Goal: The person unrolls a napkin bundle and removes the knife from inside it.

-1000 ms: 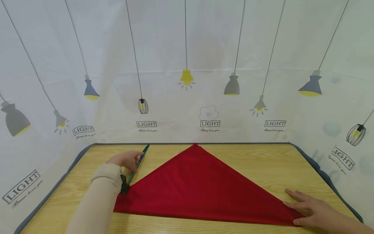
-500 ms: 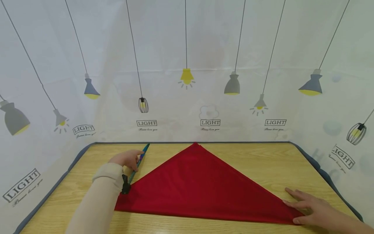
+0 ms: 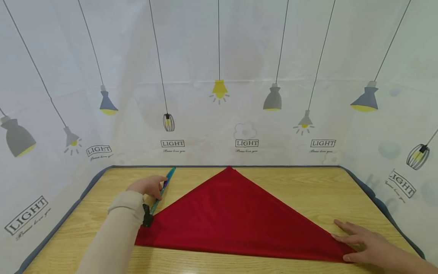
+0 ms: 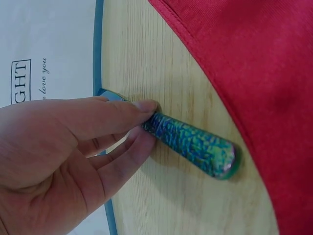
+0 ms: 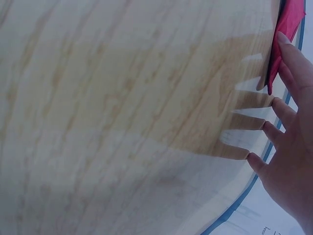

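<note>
A red cloth (image 3: 232, 220), folded into a triangle, lies flat on the table with one corner at the back edge. My left hand (image 3: 148, 188) is left of it and pinches a shiny blue-green knife (image 3: 171, 175) between thumb and fingers. In the left wrist view, the textured handle (image 4: 195, 147) sticks out past the fingertips toward the cloth's edge, while the blade is mostly behind the hand. The tip points to the back edge. My right hand (image 3: 364, 243) rests with spread fingers at the cloth's right corner, its thumb (image 5: 291, 51) touching the red fabric.
The light wooden table (image 3: 301, 190) has a dark blue edge (image 3: 191, 166). A white sheet (image 3: 219, 45) printed with hanging lamps rises behind and at both sides. A black strap (image 3: 147, 217) hangs from my left wrist over the cloth's left part.
The knife's blade has gone from dark teal to bright blue in its sheen. Both hands and the red cloth stay almost where they were.
</note>
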{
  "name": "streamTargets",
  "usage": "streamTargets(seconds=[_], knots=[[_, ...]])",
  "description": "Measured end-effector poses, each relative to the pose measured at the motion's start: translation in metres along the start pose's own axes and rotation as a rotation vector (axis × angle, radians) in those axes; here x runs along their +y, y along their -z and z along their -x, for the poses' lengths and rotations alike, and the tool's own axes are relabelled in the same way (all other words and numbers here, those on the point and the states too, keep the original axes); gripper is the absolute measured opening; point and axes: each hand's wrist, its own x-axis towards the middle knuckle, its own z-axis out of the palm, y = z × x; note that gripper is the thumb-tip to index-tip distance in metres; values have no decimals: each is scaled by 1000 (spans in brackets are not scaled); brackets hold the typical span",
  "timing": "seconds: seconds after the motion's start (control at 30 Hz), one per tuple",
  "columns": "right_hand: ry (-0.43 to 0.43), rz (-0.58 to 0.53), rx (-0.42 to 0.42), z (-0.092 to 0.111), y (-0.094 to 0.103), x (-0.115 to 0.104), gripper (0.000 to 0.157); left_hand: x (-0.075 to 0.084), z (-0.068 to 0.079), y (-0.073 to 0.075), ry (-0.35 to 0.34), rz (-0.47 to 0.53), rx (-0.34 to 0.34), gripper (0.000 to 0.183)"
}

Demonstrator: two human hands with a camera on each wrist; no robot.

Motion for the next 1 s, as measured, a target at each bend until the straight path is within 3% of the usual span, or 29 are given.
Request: streamTargets(seconds=[0.23,0.4,0.67,0.83,1.0], knots=[[35,-10,28,-1,-1,0,51,1,1,-1,-8,-36,5,82],[0,-9,9,0,-1,-1,52,0,0,-3,-21,-95,15,81],[13,-7,19,-1,-1,-2,50,4,5,1,0,15,-23,78],[8,43,-22,-6,2,-1,51,-1,-1,-2,7,-14,21,75],[76,101,-47,-11,7,0,50,-3,-1,-9,34,-9,71,70]])
